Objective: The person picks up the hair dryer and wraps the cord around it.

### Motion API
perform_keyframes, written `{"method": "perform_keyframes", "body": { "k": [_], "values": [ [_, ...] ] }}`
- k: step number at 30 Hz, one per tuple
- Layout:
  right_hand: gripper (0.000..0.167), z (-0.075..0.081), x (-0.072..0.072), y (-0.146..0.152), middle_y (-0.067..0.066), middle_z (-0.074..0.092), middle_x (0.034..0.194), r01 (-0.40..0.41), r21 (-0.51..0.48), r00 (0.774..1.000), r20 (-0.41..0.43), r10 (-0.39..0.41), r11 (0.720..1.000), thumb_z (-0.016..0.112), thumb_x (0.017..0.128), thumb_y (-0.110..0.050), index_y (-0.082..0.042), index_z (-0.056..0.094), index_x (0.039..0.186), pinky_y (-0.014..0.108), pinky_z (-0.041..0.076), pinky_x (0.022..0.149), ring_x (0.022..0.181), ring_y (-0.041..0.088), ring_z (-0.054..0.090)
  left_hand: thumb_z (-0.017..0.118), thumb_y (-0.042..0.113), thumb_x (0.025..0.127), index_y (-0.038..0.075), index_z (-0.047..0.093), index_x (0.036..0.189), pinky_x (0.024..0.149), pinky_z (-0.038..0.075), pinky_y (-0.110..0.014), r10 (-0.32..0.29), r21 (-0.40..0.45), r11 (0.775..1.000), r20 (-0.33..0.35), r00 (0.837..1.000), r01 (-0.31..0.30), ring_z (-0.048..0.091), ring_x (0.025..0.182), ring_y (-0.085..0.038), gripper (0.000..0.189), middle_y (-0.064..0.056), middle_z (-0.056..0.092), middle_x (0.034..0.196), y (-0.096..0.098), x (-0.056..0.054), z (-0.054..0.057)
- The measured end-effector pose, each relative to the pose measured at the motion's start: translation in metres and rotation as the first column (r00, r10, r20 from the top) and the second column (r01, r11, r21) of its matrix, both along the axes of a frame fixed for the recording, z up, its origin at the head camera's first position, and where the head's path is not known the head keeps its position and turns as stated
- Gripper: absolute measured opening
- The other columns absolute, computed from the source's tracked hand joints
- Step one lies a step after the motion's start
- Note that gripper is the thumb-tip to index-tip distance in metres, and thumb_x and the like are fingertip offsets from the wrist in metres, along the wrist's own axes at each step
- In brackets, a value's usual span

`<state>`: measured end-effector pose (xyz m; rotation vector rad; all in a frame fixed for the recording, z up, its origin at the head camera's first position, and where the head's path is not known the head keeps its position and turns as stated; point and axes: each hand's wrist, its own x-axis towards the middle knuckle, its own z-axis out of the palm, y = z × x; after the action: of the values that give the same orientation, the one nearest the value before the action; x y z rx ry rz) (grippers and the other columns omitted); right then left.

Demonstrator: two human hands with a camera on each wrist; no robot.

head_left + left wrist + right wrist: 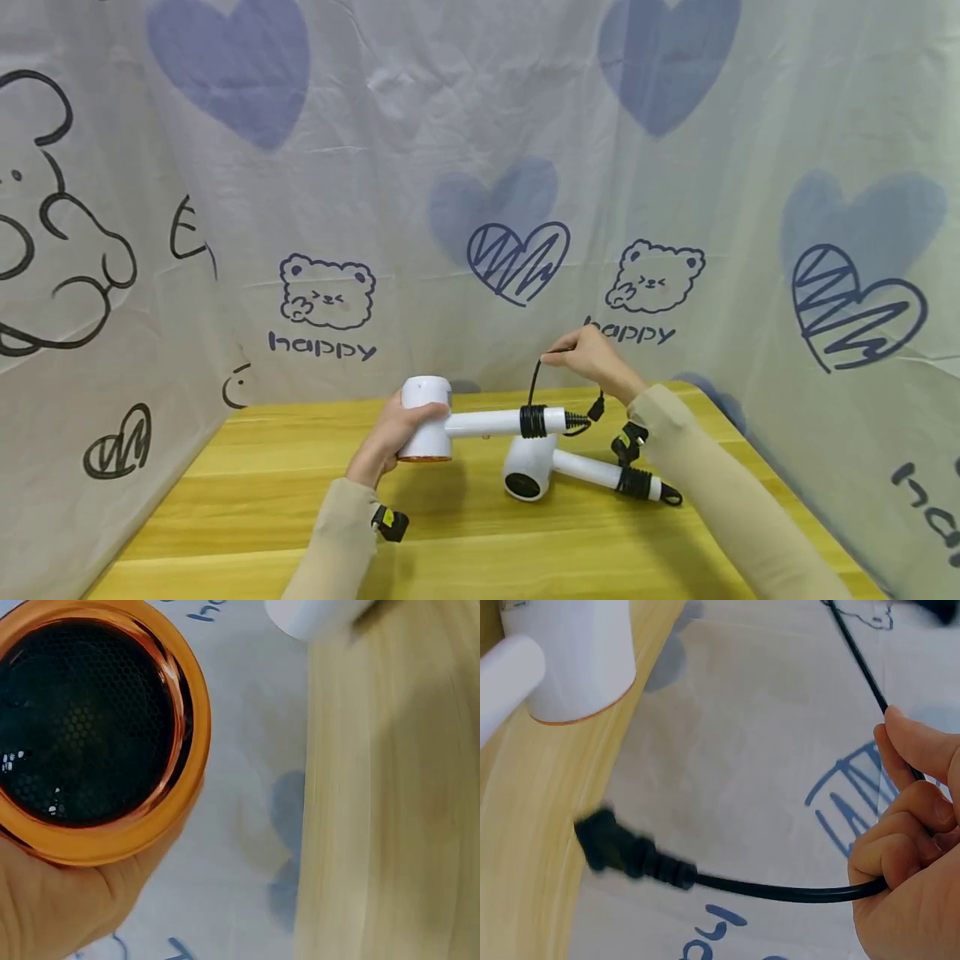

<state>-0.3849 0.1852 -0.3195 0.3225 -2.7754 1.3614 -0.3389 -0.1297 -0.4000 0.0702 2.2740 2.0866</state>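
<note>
A white hair dryer (480, 423) is held above the table by my left hand (396, 429), whose fingers and thumb grip its barrel. Its orange-rimmed end with a dark mesh (82, 727) faces the left wrist camera. Black cord is coiled round the dryer's handle. My right hand (592, 360) pinches the black power cord (859, 664) above the handle. The cord passes through the curled fingers, and its plug (611, 844) dangles from the hand. A second white hair dryer (528, 467) lies on the table below, cord wound on its handle.
The yellow wood-grain table (247, 517) lies under both hands. White sheeting (420, 208) printed with hearts and bears hangs behind the table and at both sides. Each wrist carries a small black camera (390, 523).
</note>
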Motion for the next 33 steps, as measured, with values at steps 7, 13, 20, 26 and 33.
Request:
{"method": "perform_keyframes", "body": {
  "k": [7,13,20,26,33],
  "values": [
    [0.018,0.0,0.017,-0.016,0.005,0.073,0.104,-0.015,0.057,0.999,-0.051,0.018,0.998,0.074,0.087,-0.029,-0.015,0.078,0.097,0.03,0.052,0.073,0.085,0.018,0.063,0.082,0.023,0.074,0.005,0.042,0.134,0.062,0.06,-0.04,0.023,-0.163,0.986,-0.115,0.993,-0.042,0.065,0.085,-0.03,0.075,-0.021,0.058,0.113,0.002,0.003,0.003],
    [0.015,0.005,0.029,-0.025,0.003,0.074,0.102,0.008,0.083,0.996,-0.092,-0.001,0.997,0.074,0.087,-0.03,-0.018,0.079,0.096,0.033,0.053,0.076,0.088,0.018,0.064,0.083,0.023,0.071,0.002,0.043,0.132,0.062,0.059,-0.037,0.108,-0.21,0.967,-0.176,0.978,-0.145,0.064,0.086,-0.03,0.076,-0.021,0.059,0.11,0.002,0.001,0.006],
    [0.015,0.005,0.039,-0.033,0.005,0.074,0.097,0.002,0.076,0.995,-0.101,0.006,0.997,0.072,0.089,-0.025,-0.014,0.079,0.097,0.027,0.045,0.062,0.074,0.016,0.055,0.084,0.029,0.069,0.003,0.041,0.134,0.06,0.059,-0.035,0.236,-0.268,0.92,-0.199,0.951,-0.284,0.064,0.088,-0.032,0.082,-0.021,0.059,0.109,0.004,0.0,0.012],
    [0.018,-0.003,0.045,-0.041,0.008,0.074,0.1,-0.033,0.041,0.994,-0.102,0.037,0.999,0.068,0.091,-0.022,-0.01,0.078,0.101,0.025,0.04,0.057,0.069,0.016,0.05,0.083,0.032,0.069,0.0,0.04,0.136,0.063,0.059,-0.035,0.354,-0.258,0.88,-0.206,0.912,-0.399,0.063,0.09,-0.032,0.085,-0.02,0.059,0.11,0.001,-0.001,0.009],
    [0.026,-0.008,0.051,-0.044,0.014,0.072,0.097,-0.079,0.018,0.993,-0.092,0.08,0.997,0.06,0.095,-0.02,-0.006,0.074,0.112,0.025,0.03,0.049,0.051,0.013,0.033,0.083,0.031,0.07,0.003,0.039,0.136,0.068,0.058,-0.033,0.45,-0.117,0.875,-0.155,0.879,-0.469,0.06,0.095,-0.031,0.085,-0.017,0.056,0.115,0.001,0.0,0.005]
  ]
}}
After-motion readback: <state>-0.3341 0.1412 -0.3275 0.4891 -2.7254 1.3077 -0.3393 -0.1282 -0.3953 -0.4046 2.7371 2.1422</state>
